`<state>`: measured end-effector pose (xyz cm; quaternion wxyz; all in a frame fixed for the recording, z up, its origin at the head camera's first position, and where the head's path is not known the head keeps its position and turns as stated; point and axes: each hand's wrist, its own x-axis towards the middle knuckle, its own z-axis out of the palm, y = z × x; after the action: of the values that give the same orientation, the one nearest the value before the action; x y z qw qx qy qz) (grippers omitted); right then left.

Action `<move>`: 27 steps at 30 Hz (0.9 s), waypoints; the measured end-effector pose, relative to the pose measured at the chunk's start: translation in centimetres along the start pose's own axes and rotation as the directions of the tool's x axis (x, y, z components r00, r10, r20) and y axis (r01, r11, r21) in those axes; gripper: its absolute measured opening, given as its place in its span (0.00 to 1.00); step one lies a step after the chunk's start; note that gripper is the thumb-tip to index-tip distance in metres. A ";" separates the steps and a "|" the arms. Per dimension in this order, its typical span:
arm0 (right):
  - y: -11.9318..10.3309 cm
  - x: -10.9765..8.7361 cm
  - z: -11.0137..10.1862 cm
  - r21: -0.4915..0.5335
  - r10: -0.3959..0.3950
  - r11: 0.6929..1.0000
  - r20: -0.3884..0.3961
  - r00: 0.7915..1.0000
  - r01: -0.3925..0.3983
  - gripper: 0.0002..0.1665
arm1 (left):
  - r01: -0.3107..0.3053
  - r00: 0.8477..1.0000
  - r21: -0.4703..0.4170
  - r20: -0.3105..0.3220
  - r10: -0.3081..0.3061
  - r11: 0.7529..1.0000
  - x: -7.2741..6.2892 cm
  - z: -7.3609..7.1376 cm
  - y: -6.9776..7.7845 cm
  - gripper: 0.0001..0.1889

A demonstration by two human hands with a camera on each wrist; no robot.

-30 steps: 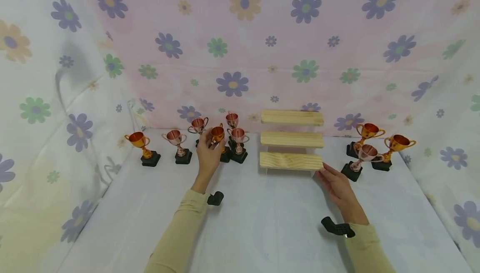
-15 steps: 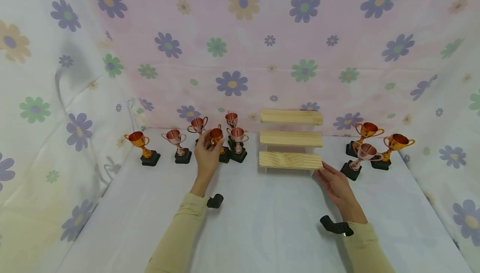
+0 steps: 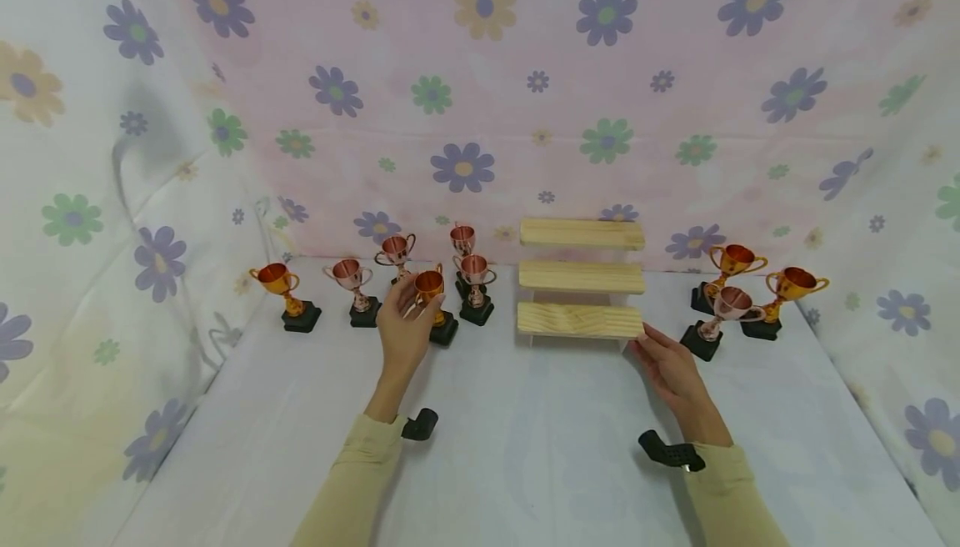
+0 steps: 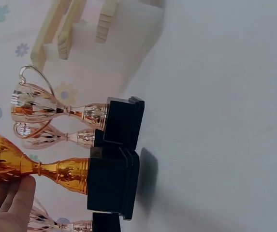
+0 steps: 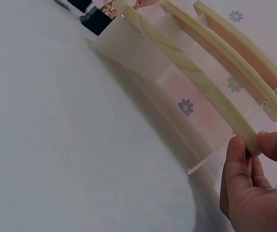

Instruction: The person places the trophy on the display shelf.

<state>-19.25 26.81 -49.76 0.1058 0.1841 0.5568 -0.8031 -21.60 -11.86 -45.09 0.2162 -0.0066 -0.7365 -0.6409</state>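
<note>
My left hand (image 3: 403, 332) grips a small gold trophy cup (image 3: 430, 285) by its bowl. In the left wrist view this trophy (image 4: 68, 175) is upright relative to the table, its black base (image 4: 111, 181) casting a shadow close by. Two rose-coloured trophies (image 3: 476, 270) stand just to its right and behind. My right hand (image 3: 675, 376) pinches the right end of the lowest board of a three-step wooden display stand (image 3: 581, 320). Thumb and fingers hold that board (image 5: 201, 87) from both faces in the right wrist view.
Left of the held trophy stand a gold trophy (image 3: 276, 280) and two rose-coloured ones (image 3: 349, 275). Two gold trophies (image 3: 797, 287) and a rose-coloured one (image 3: 731, 305) stand at the right. Behind everything hangs a flowered cloth (image 3: 525, 113); white cloth (image 3: 540, 447) covers the table.
My left hand has drawn the gold trophy toward me and slightly left, away from the rose-coloured pair. The right hand keeps its hold on the stand.
</note>
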 end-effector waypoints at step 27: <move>-0.3 0.0 0.1 0.008 0.029 1.000 -0.006 1.000 -0.029 0.36 | 0.011 0.796 -0.024 0.605 0.005 1.000 -2.1 0.6 2.0 0.26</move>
<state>-19.38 26.82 -49.44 0.1149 0.1951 0.5510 -0.8032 -19.26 -10.39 -43.92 -0.0313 -0.2125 -0.7587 -0.6151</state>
